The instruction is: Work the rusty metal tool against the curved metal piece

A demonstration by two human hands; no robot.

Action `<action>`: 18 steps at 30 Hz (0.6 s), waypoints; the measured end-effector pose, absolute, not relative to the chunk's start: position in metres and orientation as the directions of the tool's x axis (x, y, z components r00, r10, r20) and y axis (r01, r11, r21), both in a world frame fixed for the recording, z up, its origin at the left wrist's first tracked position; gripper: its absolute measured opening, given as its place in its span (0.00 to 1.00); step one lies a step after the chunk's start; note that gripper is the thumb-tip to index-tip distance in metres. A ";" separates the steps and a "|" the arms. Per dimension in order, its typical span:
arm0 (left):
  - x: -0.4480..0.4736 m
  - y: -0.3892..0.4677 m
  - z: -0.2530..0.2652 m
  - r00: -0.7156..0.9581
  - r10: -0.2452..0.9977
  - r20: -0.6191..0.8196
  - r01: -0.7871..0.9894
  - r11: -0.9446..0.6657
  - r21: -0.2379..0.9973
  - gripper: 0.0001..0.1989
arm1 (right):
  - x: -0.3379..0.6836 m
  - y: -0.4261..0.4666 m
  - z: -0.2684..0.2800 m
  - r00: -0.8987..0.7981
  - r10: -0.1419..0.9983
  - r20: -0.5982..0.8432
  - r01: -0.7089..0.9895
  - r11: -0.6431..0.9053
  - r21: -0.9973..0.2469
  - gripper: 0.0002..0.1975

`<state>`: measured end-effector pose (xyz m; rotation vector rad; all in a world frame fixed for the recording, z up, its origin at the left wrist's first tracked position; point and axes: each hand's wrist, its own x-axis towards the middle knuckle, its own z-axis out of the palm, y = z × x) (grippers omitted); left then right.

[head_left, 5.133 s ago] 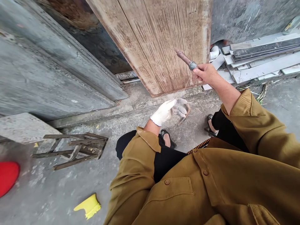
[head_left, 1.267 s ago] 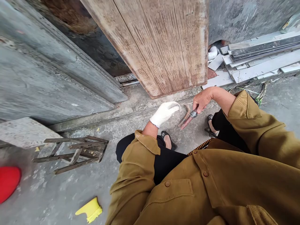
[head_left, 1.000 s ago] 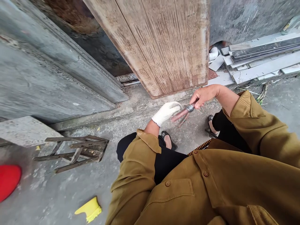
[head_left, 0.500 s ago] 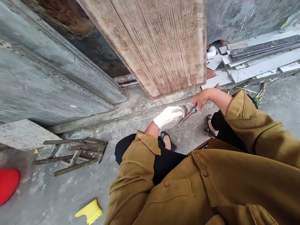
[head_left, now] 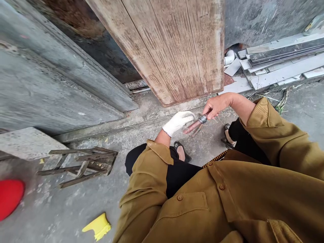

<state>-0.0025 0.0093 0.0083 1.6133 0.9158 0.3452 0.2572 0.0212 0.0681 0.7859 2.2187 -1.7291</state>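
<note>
In the middle of the head view, my right hand (head_left: 218,105), bare, is closed around one end of a reddish-brown rod (head_left: 191,128). Grey wire-like wrapping (head_left: 202,119) is wound round the rod beside my fingers. A thinner, blurred piece runs alongside the rod's lower end. My left hand (head_left: 178,122) wears a white knitted glove, and its fingers curl inward right by the rod. Blur hides what its fingertips pinch, perhaps a thin strand near the wrapping.
A wooden plank door (head_left: 177,50) leans ahead above the concrete step. Stacked boards (head_left: 280,64) lie along the wall at right. An overturned wooden stool (head_left: 83,162), a yellow piece (head_left: 98,226) and a red round object (head_left: 10,199) are at left.
My right hand has shifted slightly left with the rod, which now lies flatter. My gloved left hand has moved a little left and its fingers have shifted near the wrapping.
</note>
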 end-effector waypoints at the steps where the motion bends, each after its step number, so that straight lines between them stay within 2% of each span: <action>1: -0.002 0.009 0.006 0.658 0.708 -0.257 0.340 0.026 0.940 0.18 | 0.257 0.020 0.071 -0.843 0.323 -0.431 0.498 0.162 -0.852 0.15; 4: 0.004 0.006 0.004 0.741 0.625 -0.245 0.225 0.113 0.968 0.20 | 0.254 0.018 0.075 -0.787 0.559 -0.261 0.402 0.143 -0.904 0.14; 6: 0.008 0.001 0.004 0.790 0.574 -0.215 0.170 0.131 0.977 0.20 | 0.251 0.020 0.073 -0.632 0.752 -0.188 0.420 0.127 -0.899 0.13; 8: 0.011 -0.004 0.006 0.828 0.514 -0.225 0.182 0.134 0.974 0.19 | 0.249 0.024 0.069 -0.438 0.881 -0.177 0.575 0.124 -0.809 0.12; 9: 0.012 -0.006 0.007 0.841 0.480 -0.248 0.211 0.131 0.969 0.19 | 0.248 0.027 0.065 -0.363 0.912 -0.189 0.689 0.127 -0.714 0.13; 11: 0.011 -0.008 0.009 0.853 0.425 -0.303 0.290 0.097 0.952 0.19 | 0.248 0.031 0.057 -0.303 0.919 -0.252 0.876 0.165 -0.453 0.14; 13: 0.009 -0.008 0.012 0.839 0.437 -0.323 0.344 0.034 0.938 0.19 | 0.248 0.033 0.051 -0.332 0.861 -0.385 0.937 0.256 -0.236 0.14; 15: 0.006 -0.006 0.014 0.812 0.492 -0.314 0.363 -0.004 0.932 0.18 | 0.248 0.032 0.046 -0.379 0.735 -0.562 0.923 0.342 -0.175 0.11; 18: 0.002 -0.002 0.019 0.757 0.578 -0.304 0.379 -0.011 0.925 0.18 | 0.249 0.028 0.045 -0.446 0.534 -0.718 0.883 0.394 -0.255 0.09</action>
